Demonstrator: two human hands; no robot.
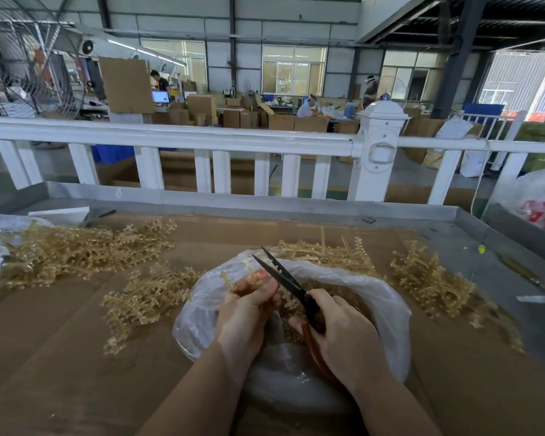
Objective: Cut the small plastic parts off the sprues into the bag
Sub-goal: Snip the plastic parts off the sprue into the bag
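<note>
A clear plastic bag point(375, 297) lies open on the cardboard in front of me, with small tan cut parts inside. Over its mouth my left hand point(249, 309) pinches a tan sprue point(230, 280) whose small parts stick up past my fingers. My right hand point(343, 335) grips red-handled scissors point(283, 278). Their black blades are parted and point up and to the left beside the sprue.
Heaps of tan sprues lie around the bag: a large one point(76, 250) at the left, one point(145, 300) just left of the bag, others behind it point(328, 253) and at the right point(431, 278). A grey metal rim point(265, 212) and a white fence point(202, 140) bound the far side.
</note>
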